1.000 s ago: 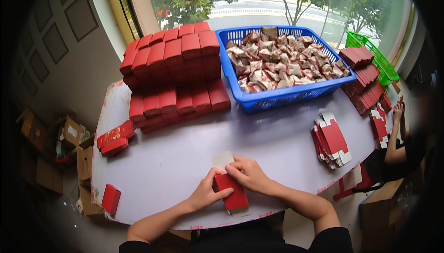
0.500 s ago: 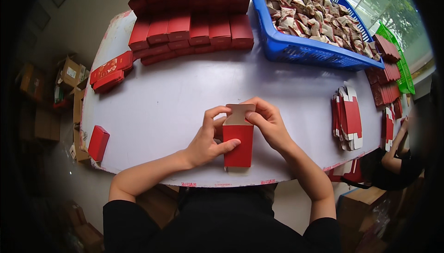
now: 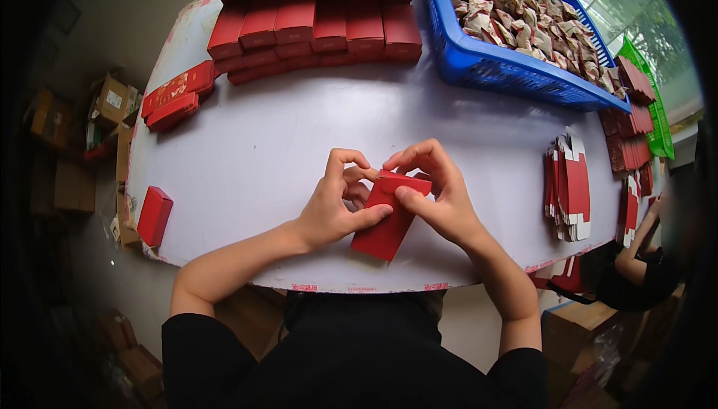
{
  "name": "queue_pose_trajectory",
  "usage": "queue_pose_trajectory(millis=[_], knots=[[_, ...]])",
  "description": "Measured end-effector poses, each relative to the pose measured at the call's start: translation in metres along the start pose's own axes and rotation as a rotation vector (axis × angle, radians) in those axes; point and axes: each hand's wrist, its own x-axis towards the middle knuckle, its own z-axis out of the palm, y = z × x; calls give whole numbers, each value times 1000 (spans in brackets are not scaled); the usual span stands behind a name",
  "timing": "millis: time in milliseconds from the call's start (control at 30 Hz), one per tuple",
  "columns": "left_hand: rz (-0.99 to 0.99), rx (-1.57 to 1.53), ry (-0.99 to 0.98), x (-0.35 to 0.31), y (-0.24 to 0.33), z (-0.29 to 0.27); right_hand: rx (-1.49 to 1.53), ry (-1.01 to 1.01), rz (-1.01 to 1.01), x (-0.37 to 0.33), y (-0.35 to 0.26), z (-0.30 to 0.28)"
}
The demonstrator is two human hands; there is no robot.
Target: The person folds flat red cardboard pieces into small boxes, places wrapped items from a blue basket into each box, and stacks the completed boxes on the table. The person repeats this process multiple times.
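**Red box [image 3: 384, 234] between two hands, near the surface's [image 3: 299, 128] front edge**

The left hand [image 3: 327, 211] holds the box by its left side, thumb across the front face. The right hand [image 3: 443, 201] holds its top end, thumb on the front near the lid. The box slants, top toward the right. Beyond stand stacked boxes [image 3: 314, 31] and a blue basket [image 3: 516, 80] of packets [image 3: 523, 20]; flat cartons [image 3: 574, 188] lie to the right.

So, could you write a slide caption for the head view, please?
Left hand and right hand hold a red box at a pale table bearing a blue basket of packets.
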Motion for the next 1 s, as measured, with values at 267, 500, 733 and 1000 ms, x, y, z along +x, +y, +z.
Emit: queue_pose_trajectory(millis=[267, 500, 733, 1000], knots=[[61, 73, -11, 0, -5, -2, 123, 32, 92, 1, -7, 0], [129, 97, -57, 2, -10, 2, -5, 118, 31, 0, -4, 2], [221, 141, -51, -1, -20, 5, 0, 150, 39, -1, -6, 5], [310, 298, -79, 0, -16, 7, -68, 148, 43, -2, -3, 9]])
